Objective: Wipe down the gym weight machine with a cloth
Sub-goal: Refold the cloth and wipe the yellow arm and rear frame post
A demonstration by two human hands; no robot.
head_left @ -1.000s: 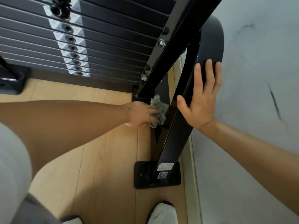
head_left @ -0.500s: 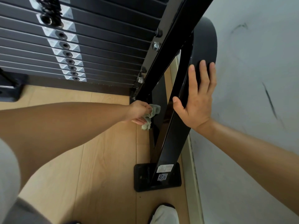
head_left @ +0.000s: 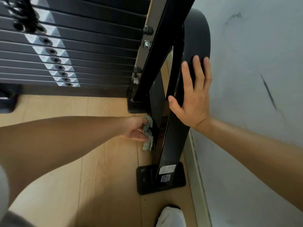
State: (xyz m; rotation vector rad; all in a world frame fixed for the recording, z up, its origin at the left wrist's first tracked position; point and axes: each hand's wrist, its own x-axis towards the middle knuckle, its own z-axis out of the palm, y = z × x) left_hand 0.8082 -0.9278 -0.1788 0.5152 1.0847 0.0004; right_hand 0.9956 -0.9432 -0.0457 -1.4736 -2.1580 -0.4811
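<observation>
Cloth (head_left: 148,133), gripped by left hand (head_left: 134,128), slid lower toward floor (head_left: 106,169); right hand (head_left: 193,102) flat on frame (head_left: 173,145).

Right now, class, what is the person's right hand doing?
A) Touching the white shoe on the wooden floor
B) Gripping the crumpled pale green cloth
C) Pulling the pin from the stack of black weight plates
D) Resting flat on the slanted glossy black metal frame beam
D: the right hand lies open with straight fingers on the slanted glossy black metal frame beam, while the left hand holds the crumpled pale green cloth.
</observation>
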